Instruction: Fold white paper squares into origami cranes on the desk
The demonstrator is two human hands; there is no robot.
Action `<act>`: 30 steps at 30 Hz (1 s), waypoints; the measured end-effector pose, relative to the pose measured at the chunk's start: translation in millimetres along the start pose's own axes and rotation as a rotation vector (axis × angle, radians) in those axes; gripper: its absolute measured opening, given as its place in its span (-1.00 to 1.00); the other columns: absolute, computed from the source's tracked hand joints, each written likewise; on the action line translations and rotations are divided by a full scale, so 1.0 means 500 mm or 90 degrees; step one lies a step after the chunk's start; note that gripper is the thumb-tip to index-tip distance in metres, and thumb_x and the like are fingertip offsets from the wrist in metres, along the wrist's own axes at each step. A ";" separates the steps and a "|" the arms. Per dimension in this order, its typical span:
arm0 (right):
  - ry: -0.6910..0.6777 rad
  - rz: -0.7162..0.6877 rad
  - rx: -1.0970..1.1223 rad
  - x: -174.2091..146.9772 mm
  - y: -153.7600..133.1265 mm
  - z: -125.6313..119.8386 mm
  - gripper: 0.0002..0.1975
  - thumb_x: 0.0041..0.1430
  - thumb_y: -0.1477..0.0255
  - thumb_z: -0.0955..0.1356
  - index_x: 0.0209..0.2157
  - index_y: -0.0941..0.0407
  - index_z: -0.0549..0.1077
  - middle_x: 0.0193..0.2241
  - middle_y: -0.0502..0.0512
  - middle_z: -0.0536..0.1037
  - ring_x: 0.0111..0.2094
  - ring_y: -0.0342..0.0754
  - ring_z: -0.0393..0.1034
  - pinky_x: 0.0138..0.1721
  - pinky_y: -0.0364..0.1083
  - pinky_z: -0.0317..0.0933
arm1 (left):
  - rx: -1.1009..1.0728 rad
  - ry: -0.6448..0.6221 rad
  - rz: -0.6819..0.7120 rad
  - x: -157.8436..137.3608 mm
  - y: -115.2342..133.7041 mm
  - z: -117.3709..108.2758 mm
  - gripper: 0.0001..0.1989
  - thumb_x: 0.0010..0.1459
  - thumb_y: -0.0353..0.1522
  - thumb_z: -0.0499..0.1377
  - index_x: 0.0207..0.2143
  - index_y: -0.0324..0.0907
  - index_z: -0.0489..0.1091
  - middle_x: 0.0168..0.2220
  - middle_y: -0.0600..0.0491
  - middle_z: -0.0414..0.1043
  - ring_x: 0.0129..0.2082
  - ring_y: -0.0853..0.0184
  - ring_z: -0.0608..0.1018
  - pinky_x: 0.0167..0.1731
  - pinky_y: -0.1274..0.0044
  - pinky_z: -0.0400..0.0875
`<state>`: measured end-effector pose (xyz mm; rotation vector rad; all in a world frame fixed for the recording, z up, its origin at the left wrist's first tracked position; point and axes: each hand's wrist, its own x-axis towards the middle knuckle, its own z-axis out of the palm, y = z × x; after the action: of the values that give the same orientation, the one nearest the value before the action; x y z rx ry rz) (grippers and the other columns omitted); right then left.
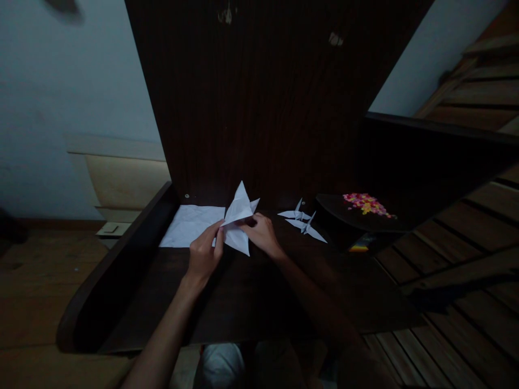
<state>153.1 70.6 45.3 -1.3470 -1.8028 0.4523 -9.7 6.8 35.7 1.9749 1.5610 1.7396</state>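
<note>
Paper piece (240,208) held in both hands above a dark surface (162,308)

The white piece is folded, with one tall point standing up, a smaller point at its right and a broad flap hanging down toward the surface. It is near the middle of the surface, in front of the upright back panel (251,108). The left hand (204,255) has its grip pressed together, thumb and fingers pinching the left corner of the paper. The right hand (261,232) pinches the right side, its grip closed on the folds, with some fingers hidden behind them.

Left of the hands, white paper sheets (188,222) lie flat, near the raised side panel (117,265). To the right of the hands, a farther crane (297,214) and a nearer crane (307,228) sit close together, wings spread, each of white paper.

Just beyond the cranes, a dark shelf (334,208) with a curved edge carries a loose heap of small coloured bits (367,204) in pink, red and yellow; what they are is too small to tell. In the shadowed space beneath the shelf is an item with a yellow-orange band (359,248), the rest of it too dark to make out
</note>
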 end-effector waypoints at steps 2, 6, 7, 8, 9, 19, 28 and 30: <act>0.003 0.000 0.025 0.002 0.007 0.008 -0.81 0.00 0.29 0.41 -0.49 0.15 0.51 -0.47 0.08 0.51 -0.44 -0.10 0.36 -0.40 -0.14 0.19 | -0.006 0.020 -0.035 -0.006 0.001 0.000 -0.75 0.18 -0.30 0.09 -0.17 -0.17 0.51 -0.16 -0.08 0.56 -0.21 0.21 0.59 -0.11 0.44 0.43; 0.012 0.028 0.190 -0.002 0.025 0.029 -0.79 0.04 0.31 0.35 -0.51 0.16 0.49 -0.52 0.04 0.50 -0.52 -0.14 0.31 -0.53 -0.18 0.20 | -0.020 0.151 -0.162 -0.006 -0.012 -0.003 -0.74 0.17 -0.27 0.10 -0.19 -0.17 0.50 -0.26 -0.01 0.56 -0.27 0.27 0.58 -0.20 0.49 0.44; 0.001 0.056 0.268 -0.005 0.028 0.035 -0.77 0.03 0.27 0.35 -0.48 0.16 0.50 -0.52 0.03 0.50 -0.54 -0.15 0.31 -0.58 -0.18 0.21 | -0.041 0.187 -0.214 -0.003 -0.020 -0.003 -0.74 0.16 -0.25 0.10 -0.22 -0.19 0.49 -0.32 0.02 0.54 -0.32 0.29 0.57 -0.25 0.51 0.44; -0.013 0.086 0.347 -0.008 0.029 0.041 -0.74 0.02 0.24 0.36 -0.44 0.17 0.51 -0.51 0.04 0.51 -0.56 -0.14 0.31 -0.62 -0.18 0.21 | -0.078 0.213 -0.274 0.001 -0.030 -0.003 -0.73 0.14 -0.23 0.11 -0.24 -0.20 0.48 -0.39 0.05 0.51 -0.38 0.31 0.55 -0.33 0.53 0.44; -0.026 0.109 0.418 -0.012 0.029 0.047 -0.71 -0.01 0.21 0.37 -0.42 0.18 0.51 -0.50 0.06 0.52 -0.56 -0.13 0.33 -0.64 -0.17 0.24 | -0.125 0.229 -0.339 0.005 -0.040 -0.003 -0.73 0.10 -0.21 0.14 -0.26 -0.21 0.46 -0.46 0.09 0.47 -0.45 0.34 0.52 -0.41 0.55 0.43; -0.107 0.153 0.593 -0.011 0.030 0.079 -0.67 -0.12 0.19 0.47 -0.45 0.19 0.50 -0.49 0.07 0.52 -0.56 -0.14 0.36 -0.62 -0.16 0.30 | -0.460 0.210 -0.622 0.028 -0.085 -0.035 -0.86 -0.09 -0.39 0.25 -0.41 -0.24 0.40 -0.37 0.06 0.48 -0.52 0.44 0.50 -0.61 0.65 0.35; -0.222 0.321 0.577 0.079 0.044 0.154 -0.78 0.05 0.30 0.41 -0.49 0.17 0.45 -0.56 0.05 0.49 -0.57 -0.18 0.33 -0.67 -0.24 0.21 | -0.477 0.182 -0.717 0.009 -0.158 -0.068 -0.83 -0.03 -0.57 0.26 -0.57 -0.30 0.32 -0.59 0.05 0.40 -0.55 0.36 0.56 -0.38 0.49 0.59; -0.245 0.338 0.552 0.095 0.041 0.174 -0.81 0.07 0.33 0.40 -0.49 0.17 0.44 -0.58 0.03 0.49 -0.58 -0.18 0.33 -0.65 -0.23 0.25 | -0.466 0.184 -0.724 0.006 -0.169 -0.076 -0.82 -0.04 -0.59 0.26 -0.57 -0.29 0.30 -0.58 0.03 0.42 -0.52 0.30 0.59 -0.38 0.47 0.60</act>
<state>93.7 137.2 -2.0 -1.1063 -1.2133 1.6504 -91.1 29.2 -2.3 0.3414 1.3291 1.6449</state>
